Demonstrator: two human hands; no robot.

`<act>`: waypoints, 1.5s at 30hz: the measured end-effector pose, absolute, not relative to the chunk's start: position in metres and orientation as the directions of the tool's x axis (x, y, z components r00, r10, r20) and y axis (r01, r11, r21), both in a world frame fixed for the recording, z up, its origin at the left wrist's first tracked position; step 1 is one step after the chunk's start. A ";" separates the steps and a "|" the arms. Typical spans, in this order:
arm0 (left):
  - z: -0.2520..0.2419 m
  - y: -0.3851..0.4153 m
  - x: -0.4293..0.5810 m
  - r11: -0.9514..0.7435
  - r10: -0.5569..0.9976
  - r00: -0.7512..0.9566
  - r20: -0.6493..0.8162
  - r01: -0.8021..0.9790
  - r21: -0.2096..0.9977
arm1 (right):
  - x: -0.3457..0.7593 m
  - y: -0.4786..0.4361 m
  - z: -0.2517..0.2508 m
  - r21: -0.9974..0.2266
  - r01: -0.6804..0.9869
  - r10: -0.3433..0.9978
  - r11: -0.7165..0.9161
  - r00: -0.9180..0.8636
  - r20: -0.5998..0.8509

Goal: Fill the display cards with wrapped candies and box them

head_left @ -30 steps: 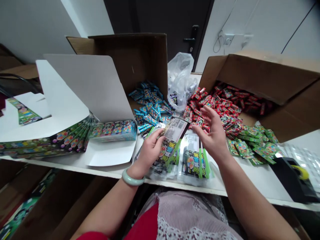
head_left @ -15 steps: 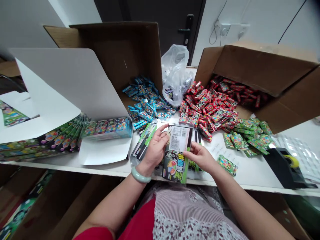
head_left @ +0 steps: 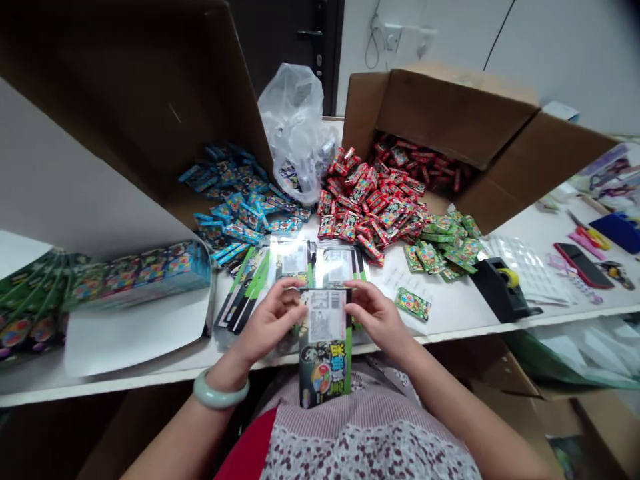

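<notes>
- A white table (head_left: 440,313) holds an open cardboard carton (head_left: 440,113), with red candy packets (head_left: 365,207) heaped within easy reach.
- The left hand (head_left: 270,327) and right hand (head_left: 375,317) grasp a green-edged candy card (head_left: 325,377) by its sides, above the table's front edge.
- Its barcode label (head_left: 323,317) faces up, exposed between the thumbs.

Left hand (head_left: 270,327), right hand (head_left: 376,317), both holding a green-edged barcode-labelled packet (head_left: 325,347), piles of red packets (head_left: 365,207), blue packets (head_left: 235,207) beyond

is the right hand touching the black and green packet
Touching: the head view shows the right hand with its fingertips on the right edge of the black-and-green packet.
</notes>
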State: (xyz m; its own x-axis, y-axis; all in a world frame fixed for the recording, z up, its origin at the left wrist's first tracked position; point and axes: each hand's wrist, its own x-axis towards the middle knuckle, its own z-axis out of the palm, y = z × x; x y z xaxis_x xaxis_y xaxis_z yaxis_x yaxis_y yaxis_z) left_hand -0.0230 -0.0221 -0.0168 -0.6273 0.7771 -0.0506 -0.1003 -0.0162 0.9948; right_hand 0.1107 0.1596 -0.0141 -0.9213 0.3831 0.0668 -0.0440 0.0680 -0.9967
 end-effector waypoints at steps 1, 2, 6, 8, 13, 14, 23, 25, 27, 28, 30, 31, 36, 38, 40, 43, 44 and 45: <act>-0.013 -0.023 -0.023 -0.001 0.743 -0.669 -0.022 -0.034 0.999 | 0.110 0.160 -0.010 -0.993 -0.046 0.343 0.110 -0.936 0.081; -0.010 -0.024 -0.022 0.008 0.702 -0.712 0.017 0.032 0.999 | 0.108 0.162 -0.005 -0.986 -0.047 0.315 0.158 -0.944 0.096; -0.001 -0.017 -0.018 -0.049 0.600 -0.792 0.110 0.101 0.994 | 0.096 0.171 0.012 -0.969 -0.053 0.310 0.243 -0.942 0.129; 0.001 -0.013 -0.019 -0.082 0.597 -0.799 0.067 0.023 0.996 | 0.091 0.174 0.016 -0.996 -0.025 0.305 0.089 -0.951 0.051; 0.008 -0.013 -0.020 -0.058 0.620 -0.777 0.109 0.093 0.994 | 0.092 0.175 0.023 -0.992 -0.022 0.295 0.126 -0.954 0.058; 0.010 -0.013 -0.020 -0.059 0.635 -0.759 0.144 0.138 0.989 | 0.093 0.174 0.025 -0.980 -0.039 0.292 0.195 -0.952 0.097; 0.022 0.004 -0.017 -0.063 0.574 -0.818 0.028 -0.010 0.998 | 0.081 0.179 0.037 -0.992 0.126 0.193 0.020 -0.974 -0.120; 0.024 0.003 -0.018 -0.061 0.610 -0.791 0.051 0.017 0.998 | 0.081 0.181 0.038 -0.988 0.137 0.168 0.073 -0.978 -0.123; 0.024 -0.003 -0.019 -0.083 0.672 -0.732 0.112 0.076 0.994 | 0.084 0.183 0.039 -0.982 0.091 0.137 0.163 -0.988 -0.069; 0.023 -0.007 -0.019 -0.101 0.704 -0.694 0.149 0.110 0.989 | 0.087 0.183 0.038 -0.976 0.053 0.118 0.212 -0.993 -0.028; 0.019 -0.016 -0.020 -0.138 0.751 -0.626 0.212 0.166 0.976 | 0.093 0.181 0.036 -0.955 -0.022 0.085 0.296 -0.995 0.049; 0.017 -0.020 -0.019 -0.146 0.761 -0.606 0.231 0.187 0.971 | 0.097 0.179 0.034 -0.943 -0.051 0.084 0.330 -0.993 0.083; 0.009 -0.027 -0.014 -0.110 0.734 -0.620 0.278 0.296 0.949 | 0.107 0.170 0.018 -0.893 -0.132 0.165 0.430 -0.961 0.222; 0.008 -0.026 -0.013 -0.090 0.727 -0.624 0.287 0.328 0.940 | 0.108 0.167 0.013 -0.896 -0.130 0.200 0.425 -0.952 0.233; 0.009 -0.025 -0.013 -0.074 0.743 -0.604 0.288 0.354 0.932 | 0.108 0.162 0.010 -0.907 -0.121 0.242 0.404 -0.942 0.234; 0.009 -0.021 -0.014 -0.045 0.776 -0.574 0.260 0.361 0.931 | 0.108 0.154 0.012 -0.918 -0.117 0.297 0.380 -0.924 0.240; 0.009 -0.019 -0.015 -0.042 0.772 -0.581 0.257 0.357 0.933 | 0.108 0.153 0.013 -0.924 -0.114 0.303 0.364 -0.924 0.233; 0.009 -0.017 -0.015 -0.042 0.757 -0.600 0.258 0.350 0.936 | 0.109 0.155 0.013 -0.936 -0.107 0.306 0.335 -0.927 0.216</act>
